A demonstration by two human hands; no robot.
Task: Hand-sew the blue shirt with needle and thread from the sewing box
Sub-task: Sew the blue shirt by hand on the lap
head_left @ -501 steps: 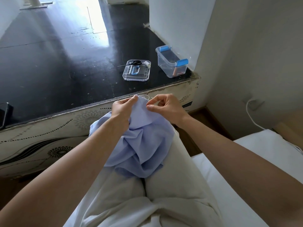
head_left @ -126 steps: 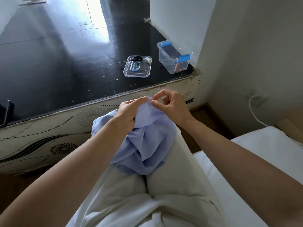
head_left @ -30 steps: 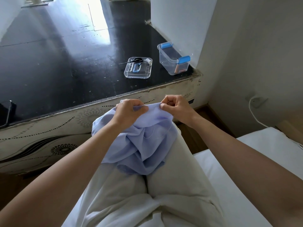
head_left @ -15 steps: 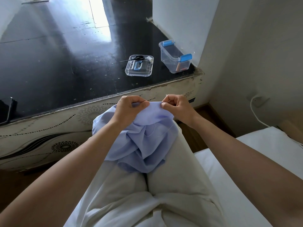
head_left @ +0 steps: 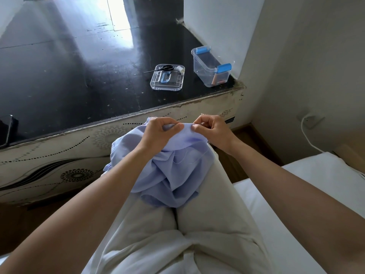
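A: What lies on the knees?
B: The blue shirt (head_left: 171,175). It is soft, light blue and all bunched up in folds on pale trousers (head_left: 207,234). A thin white thread (head_left: 180,161) loops across it.
A: Who holds it?
B: Both hands, at its top edge. The left hand (head_left: 158,133) pinches the cloth with thumb and curled fingers. The right hand (head_left: 212,130) pinches the edge too — the two thumbs sit close together.
A: Where is the needle?
B: I cannot see it. It is too small, or the right fingers hide it. A dark phone (head_left: 6,131) at the left is cut off.
A: And farther away?
B: A black table top (head_left: 79,86). On it lies a flat clear tray (head_left: 167,89) with black scissors (head_left: 165,68), a white spool (head_left: 180,69) and a small blue thing (head_left: 165,78). Just beside it stands the clear sewing box (head_left: 205,73) with blue clips — something pink and orange lies in its near end; I cannot tell what.
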